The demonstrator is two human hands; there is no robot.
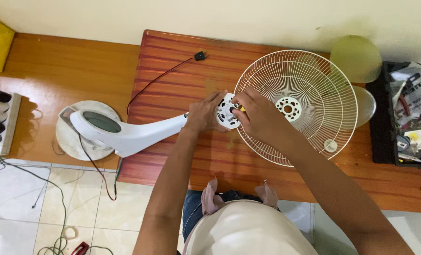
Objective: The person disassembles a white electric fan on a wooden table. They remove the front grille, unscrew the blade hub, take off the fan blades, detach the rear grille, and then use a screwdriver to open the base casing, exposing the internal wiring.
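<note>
Steadying the white motor hub (228, 111) at the table's (182, 156) centre, your left hand (203, 114) wraps its nine o'clock side while your right hand (260, 115) pinches a small yellow part at three o'clock. The wire fan guard (314, 80) lies just beyond at three o'clock; judging by this, you're fastening at the hub, so next keep it from turning.
</note>
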